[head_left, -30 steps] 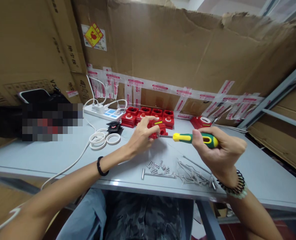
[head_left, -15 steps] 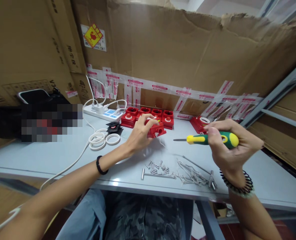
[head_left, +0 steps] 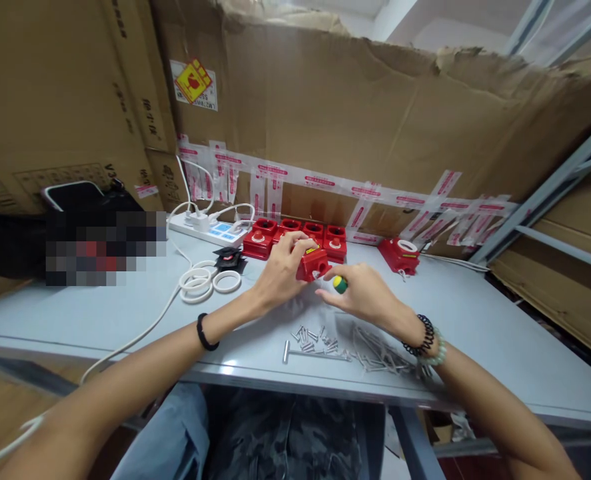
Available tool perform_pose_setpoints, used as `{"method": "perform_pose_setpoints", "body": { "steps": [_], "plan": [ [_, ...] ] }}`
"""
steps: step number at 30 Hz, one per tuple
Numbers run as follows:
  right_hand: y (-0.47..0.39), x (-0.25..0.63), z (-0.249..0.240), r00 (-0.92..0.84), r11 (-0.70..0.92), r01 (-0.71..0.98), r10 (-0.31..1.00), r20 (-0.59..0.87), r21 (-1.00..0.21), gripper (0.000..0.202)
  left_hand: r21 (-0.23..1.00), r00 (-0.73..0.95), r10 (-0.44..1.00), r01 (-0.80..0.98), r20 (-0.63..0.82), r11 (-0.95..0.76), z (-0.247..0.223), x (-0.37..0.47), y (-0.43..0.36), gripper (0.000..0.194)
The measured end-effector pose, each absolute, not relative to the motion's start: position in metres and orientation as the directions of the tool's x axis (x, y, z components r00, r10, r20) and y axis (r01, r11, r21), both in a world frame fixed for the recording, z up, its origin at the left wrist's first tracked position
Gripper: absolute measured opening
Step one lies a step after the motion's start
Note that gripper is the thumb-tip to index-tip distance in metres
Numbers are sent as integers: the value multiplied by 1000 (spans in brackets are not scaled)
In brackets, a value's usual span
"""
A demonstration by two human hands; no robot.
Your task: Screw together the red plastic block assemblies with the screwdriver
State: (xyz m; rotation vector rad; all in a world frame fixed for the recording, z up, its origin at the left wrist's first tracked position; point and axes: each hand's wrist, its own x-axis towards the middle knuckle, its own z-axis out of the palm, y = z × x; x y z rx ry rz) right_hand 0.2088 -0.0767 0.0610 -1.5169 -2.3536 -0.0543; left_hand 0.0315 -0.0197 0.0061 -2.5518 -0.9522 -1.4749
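My left hand (head_left: pixel 284 270) is closed over a small red box (head_left: pixel 311 265) with a yellow label, holding it on the table from its left side. Against the box's right side, my right hand (head_left: pixel 362 290) has its thumb and forefinger close to the front hole. A screwdriver (head_left: pixel 340 285) is kept in that hand. Only a bit of its green and yellow handle shows; its shaft is hidden. Behind the held box stand several similar red boxes (head_left: pixel 335 243) with knobs and round openings. Below my hands lie loose screws (head_left: pixel 308 338) and a T-handled hex key (head_left: pixel 315 353).
White cords (head_left: pixel 375 347) lie bunched beside the screws. Another red box (head_left: pixel 399 257) with a white ring stands at the right. To the left are white rings (head_left: pixel 226 281), a black part (head_left: pixel 228 259) and a power strip (head_left: pixel 210 229). Cardboard (head_left: pixel 325 113) walls the back.
My right hand has come left and in to the held red box, turning the screwdriver so its shaft no longer shows. My left hand stays on the box.
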Motion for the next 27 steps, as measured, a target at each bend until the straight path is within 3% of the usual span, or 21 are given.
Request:
{"method": "perform_pose_setpoints", "body": {
  "steps": [4, 13, 27],
  "plan": [
    [-75, 200, 58, -374, 423, 898, 878, 299, -120, 17, 256, 355, 503, 555, 788, -792, 6, 31, -20, 56],
    [-85, 216, 74, -319, 438, 860, 862, 393, -263, 19, 219, 373, 493, 578, 786, -786, 5, 32, -20, 53],
    [-102, 253, 75, -255, 260, 966, 936, 242, 13, 19, 264, 354, 492, 528, 796, -807, 10, 30, -21, 53]
  ]
}}
